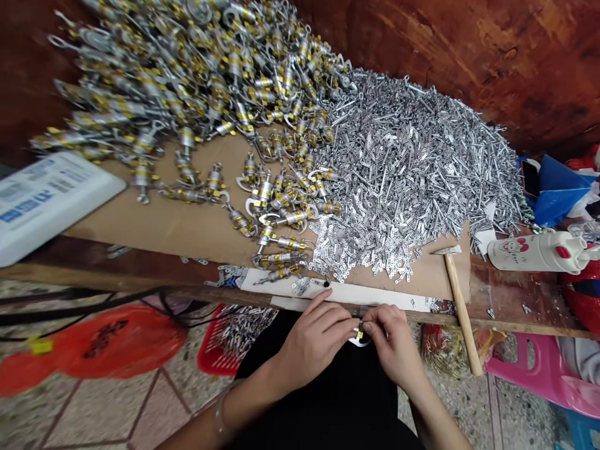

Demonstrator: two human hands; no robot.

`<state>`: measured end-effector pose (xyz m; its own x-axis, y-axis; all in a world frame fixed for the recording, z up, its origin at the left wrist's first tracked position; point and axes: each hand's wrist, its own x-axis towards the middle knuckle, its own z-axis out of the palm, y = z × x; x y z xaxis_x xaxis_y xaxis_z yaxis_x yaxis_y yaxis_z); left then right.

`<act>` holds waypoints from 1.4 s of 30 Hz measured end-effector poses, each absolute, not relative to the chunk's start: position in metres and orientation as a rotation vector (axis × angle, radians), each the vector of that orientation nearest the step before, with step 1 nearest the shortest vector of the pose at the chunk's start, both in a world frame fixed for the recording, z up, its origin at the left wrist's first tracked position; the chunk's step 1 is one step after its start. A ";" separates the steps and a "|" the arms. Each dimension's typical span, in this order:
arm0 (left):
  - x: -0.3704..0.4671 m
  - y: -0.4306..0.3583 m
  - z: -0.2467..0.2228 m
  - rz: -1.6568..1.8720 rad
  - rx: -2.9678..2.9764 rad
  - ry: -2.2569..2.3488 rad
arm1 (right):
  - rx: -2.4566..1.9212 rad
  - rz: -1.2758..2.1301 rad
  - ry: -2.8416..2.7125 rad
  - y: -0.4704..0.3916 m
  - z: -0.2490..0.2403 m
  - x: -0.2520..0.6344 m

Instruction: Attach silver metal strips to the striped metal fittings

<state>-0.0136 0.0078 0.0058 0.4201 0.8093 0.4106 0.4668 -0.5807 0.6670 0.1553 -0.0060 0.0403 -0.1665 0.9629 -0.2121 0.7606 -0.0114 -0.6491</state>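
Note:
My left hand [316, 337] and my right hand [394, 344] meet at the table's front edge, over my lap. Between their fingertips is a small metal fitting [360, 337] with a white curved hook and a yellow band. Both hands pinch it, and the fingers partly hide it. Just beyond, several similar silver-and-yellow hooked fittings [281, 257] lie on the cardboard. Small flat metal plates with holes [337, 250] spread out to their right. A white strip [375, 295] runs along the edge in front of my hands.
Behind rise a heap of hooked fittings [187, 75] and a pile of metal pins and plates [412, 156]. A hammer [462, 306] overhangs the edge at right, near a white bottle [539, 251]. Below are a red basket [210, 350] and a pink stool [529, 369].

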 end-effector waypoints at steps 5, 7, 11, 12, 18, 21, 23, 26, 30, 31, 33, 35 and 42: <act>-0.009 0.004 -0.016 1.011 2.575 1.049 | -2.008 0.767 -1.913 -0.006 0.029 0.153; -0.006 0.003 -0.017 0.958 2.580 1.101 | -2.040 0.725 -1.925 -0.004 0.026 0.156; -0.002 0.000 -0.010 0.834 2.518 1.227 | -2.056 0.770 -1.855 0.014 0.027 0.163; -0.002 -0.001 -0.008 0.818 2.509 1.243 | -2.086 0.722 -1.819 0.022 0.027 0.163; -0.001 -0.002 -0.007 0.761 2.525 1.241 | -2.276 0.347 -1.866 0.058 0.023 0.159; -0.002 -0.003 -0.008 0.755 2.518 1.236 | -2.219 0.443 -1.923 0.057 0.024 0.167; -0.002 -0.003 -0.008 0.760 2.511 1.228 | -2.175 0.536 -1.879 0.050 0.025 0.173; -0.002 -0.002 -0.008 0.775 2.496 1.223 | -2.117 0.606 -1.766 0.038 0.023 0.180; -0.002 -0.001 -0.007 0.794 2.462 1.226 | -1.997 0.539 -1.737 0.030 0.023 0.188; -0.002 0.000 -0.007 0.799 2.455 1.227 | -1.968 0.522 -1.742 0.031 0.024 0.190; -0.002 -0.001 -0.006 0.804 2.446 1.232 | -1.957 0.495 -1.770 0.034 0.028 0.193; -0.001 -0.001 -0.006 0.804 2.437 1.237 | -2.018 0.462 -1.852 0.039 0.029 0.194; -0.001 -0.001 -0.008 0.808 2.410 1.246 | -2.034 0.588 -1.840 0.045 0.028 0.189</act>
